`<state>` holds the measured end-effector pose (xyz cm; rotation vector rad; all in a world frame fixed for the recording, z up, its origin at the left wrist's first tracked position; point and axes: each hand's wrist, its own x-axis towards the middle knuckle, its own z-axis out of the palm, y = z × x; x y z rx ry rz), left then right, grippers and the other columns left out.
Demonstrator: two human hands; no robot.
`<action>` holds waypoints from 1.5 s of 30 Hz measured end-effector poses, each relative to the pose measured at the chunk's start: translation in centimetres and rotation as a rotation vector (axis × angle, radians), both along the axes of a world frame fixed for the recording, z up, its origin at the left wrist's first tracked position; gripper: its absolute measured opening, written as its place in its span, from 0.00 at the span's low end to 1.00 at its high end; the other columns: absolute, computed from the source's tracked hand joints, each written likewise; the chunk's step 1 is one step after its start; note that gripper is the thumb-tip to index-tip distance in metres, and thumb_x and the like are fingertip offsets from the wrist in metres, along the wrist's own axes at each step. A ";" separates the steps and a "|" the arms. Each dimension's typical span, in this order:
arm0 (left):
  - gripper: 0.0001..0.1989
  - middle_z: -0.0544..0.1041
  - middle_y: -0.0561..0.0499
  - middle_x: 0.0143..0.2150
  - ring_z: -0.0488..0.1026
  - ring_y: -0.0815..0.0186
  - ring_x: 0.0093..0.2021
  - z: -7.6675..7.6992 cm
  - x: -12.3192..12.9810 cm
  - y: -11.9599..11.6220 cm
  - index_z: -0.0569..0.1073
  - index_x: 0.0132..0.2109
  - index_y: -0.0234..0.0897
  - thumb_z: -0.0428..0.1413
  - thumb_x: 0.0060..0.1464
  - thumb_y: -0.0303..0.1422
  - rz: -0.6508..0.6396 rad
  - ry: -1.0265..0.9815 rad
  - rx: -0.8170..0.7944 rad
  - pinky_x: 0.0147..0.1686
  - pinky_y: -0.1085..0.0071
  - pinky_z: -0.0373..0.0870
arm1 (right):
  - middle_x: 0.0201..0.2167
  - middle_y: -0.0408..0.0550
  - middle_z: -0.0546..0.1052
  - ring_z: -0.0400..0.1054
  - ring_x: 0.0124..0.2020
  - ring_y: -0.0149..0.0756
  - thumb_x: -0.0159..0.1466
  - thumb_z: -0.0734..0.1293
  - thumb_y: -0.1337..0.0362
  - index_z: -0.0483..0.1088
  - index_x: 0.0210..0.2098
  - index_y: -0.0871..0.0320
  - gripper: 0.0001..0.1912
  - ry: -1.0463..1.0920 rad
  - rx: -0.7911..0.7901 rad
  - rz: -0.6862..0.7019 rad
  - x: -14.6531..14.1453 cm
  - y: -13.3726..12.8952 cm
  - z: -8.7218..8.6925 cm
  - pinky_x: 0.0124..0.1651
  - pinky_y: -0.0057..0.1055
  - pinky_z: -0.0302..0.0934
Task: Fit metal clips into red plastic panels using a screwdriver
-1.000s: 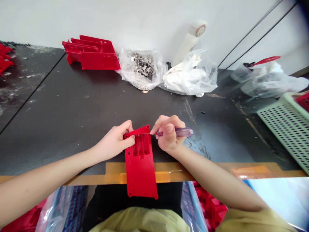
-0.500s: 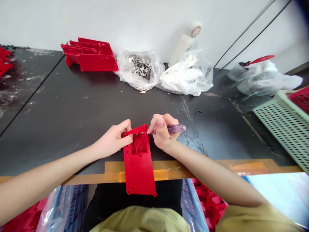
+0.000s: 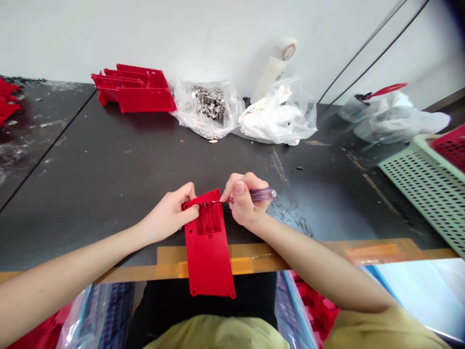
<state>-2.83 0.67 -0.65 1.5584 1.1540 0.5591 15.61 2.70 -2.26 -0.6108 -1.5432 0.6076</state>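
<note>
On the head feed, the left hand (image 3: 169,213) has its fingers (image 3: 189,193) curled firmly over the top end of a red plastic housing (image 3: 208,252), which lies across the front edge of the dark workbench (image 3: 109,165) — lower end out past the orange tape (image 3: 241,265). The right hand (image 3: 245,201) grips a purple-handled screwdriver (image 3: 262,195) closed between fingers and thumb, thin shaft along the housing's top edge. Farther back — a stack of red housings (image 3: 140,94), a clear bag of small metal parts (image 3: 209,109), and a green perforated basket (image 3: 425,194) off to the right
</note>
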 end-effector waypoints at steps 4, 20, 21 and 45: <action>0.08 0.65 0.63 0.19 0.60 0.75 0.18 0.0 -0.1 0.1 0.58 0.30 0.40 0.52 0.53 0.31 -0.011 -0.011 0.001 0.18 0.79 0.56 | 0.14 0.37 0.64 0.53 0.14 0.23 0.70 0.60 0.56 0.53 0.21 0.55 0.23 -0.037 0.010 -0.011 -0.2 0.0 0.4 0.16 0.25 0.46; 0.08 0.63 0.63 0.19 0.59 0.74 0.19 -0.4 -0.1 0.0 0.58 0.31 0.40 0.52 0.54 0.33 0.002 -0.009 0.025 0.20 0.78 0.54 | 0.14 0.37 0.60 0.53 0.14 0.23 0.70 0.60 0.58 0.51 0.21 0.55 0.23 -0.070 0.032 -0.031 0.0 0.0 1.1 0.17 0.24 0.47; 0.08 0.63 0.63 0.19 0.58 0.74 0.19 -0.4 -0.1 0.0 0.58 0.31 0.40 0.52 0.54 0.33 0.003 -0.009 0.024 0.20 0.78 0.54 | 0.14 0.36 0.60 0.53 0.14 0.23 0.70 0.60 0.58 0.51 0.21 0.55 0.23 -0.071 0.033 -0.029 0.0 0.0 1.0 0.17 0.24 0.46; 0.08 0.60 0.64 0.19 0.57 0.75 0.19 0.0 0.0 0.1 0.57 0.29 0.40 0.52 0.51 0.31 0.002 -0.030 0.030 0.18 0.79 0.54 | 0.13 0.36 0.56 0.46 0.15 0.21 0.71 0.57 0.60 0.48 0.19 0.57 0.25 -0.486 0.359 -0.145 -0.4 -0.6 3.8 0.18 0.24 0.41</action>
